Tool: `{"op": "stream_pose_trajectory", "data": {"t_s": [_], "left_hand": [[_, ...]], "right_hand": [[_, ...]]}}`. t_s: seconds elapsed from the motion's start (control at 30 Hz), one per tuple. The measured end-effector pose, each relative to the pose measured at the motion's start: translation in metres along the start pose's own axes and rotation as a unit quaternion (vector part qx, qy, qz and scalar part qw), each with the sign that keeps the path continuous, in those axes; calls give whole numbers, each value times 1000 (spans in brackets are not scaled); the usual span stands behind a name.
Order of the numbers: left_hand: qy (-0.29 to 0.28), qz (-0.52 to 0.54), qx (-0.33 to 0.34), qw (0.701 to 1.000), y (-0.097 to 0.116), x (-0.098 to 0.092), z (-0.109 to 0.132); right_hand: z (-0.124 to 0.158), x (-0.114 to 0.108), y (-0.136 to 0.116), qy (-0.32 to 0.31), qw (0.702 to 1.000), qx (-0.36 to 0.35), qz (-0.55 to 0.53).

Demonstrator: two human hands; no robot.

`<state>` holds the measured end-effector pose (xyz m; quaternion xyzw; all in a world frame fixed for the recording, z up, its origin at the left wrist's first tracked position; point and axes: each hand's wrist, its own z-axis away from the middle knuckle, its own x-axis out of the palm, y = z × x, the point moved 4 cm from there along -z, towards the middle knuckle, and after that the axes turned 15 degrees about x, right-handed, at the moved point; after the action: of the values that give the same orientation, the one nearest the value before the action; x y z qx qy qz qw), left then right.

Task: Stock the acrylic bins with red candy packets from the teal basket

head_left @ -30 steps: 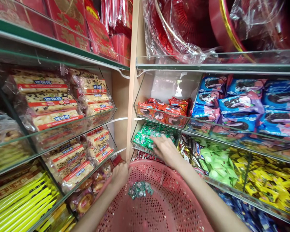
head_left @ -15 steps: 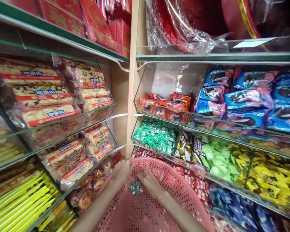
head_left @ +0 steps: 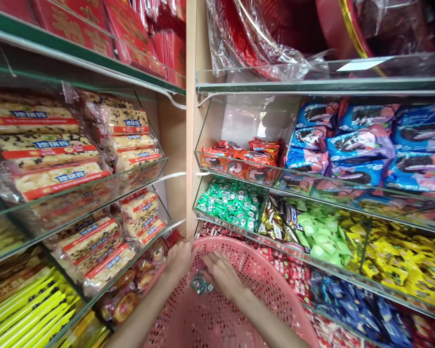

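A large pink perforated plastic basket (head_left: 235,309) fills the lower middle of the view, tilted so that I look into it. My left hand (head_left: 180,258) is wrapped over its far left rim. Inside the basket, my right hand (head_left: 222,273) reaches down with its fingers stretched out. Just below those fingers a small cluster of green-wrapped candies (head_left: 200,284) lies against the basket wall; whether the fingers touch it I cannot tell. More candies of the same green (head_left: 232,203) fill a clear bin on the shelf beyond the basket.
Glass-fronted shelves meet at a wooden post (head_left: 191,121). Packaged pastries (head_left: 108,232) sit left. On the right are blue cookie packs (head_left: 358,145), red packs (head_left: 242,157), pale green candies (head_left: 322,232), yellow candies (head_left: 402,256) and dark blue candies (head_left: 351,299). Red boxes (head_left: 68,24) lie above.
The view has shifted slightly, so the shelves sit a little further left. My right hand has moved slightly and its fingers look more spread. My left hand stays on the rim.
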<state>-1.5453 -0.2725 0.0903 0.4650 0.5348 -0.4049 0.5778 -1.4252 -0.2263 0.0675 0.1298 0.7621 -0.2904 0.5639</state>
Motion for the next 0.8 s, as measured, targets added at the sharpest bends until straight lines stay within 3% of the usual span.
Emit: {"op": "stream_pose_trajectory", "data": {"t_s": [0.1, 0.23, 0.4, 0.53, 0.8], "left_hand": [[9, -5, -1, 1000, -2, 1, -1], [36, -21, 16, 999, -6, 2, -1], [36, -25, 13, 999, -10, 4, -1], [46, -26, 21, 998, -11, 5, -1], [29, -1, 3, 1000, -15, 7, 5]], "right_hand": [[-3, -29, -5, 38, 999, -7, -20], [-18, -88, 1, 122, 993, 0, -4], [-48, -142, 25, 172, 969, 96, 151], [-64, -146, 30, 140, 946, 159, 247], [-67, -142, 28, 126, 937, 193, 263]]}}
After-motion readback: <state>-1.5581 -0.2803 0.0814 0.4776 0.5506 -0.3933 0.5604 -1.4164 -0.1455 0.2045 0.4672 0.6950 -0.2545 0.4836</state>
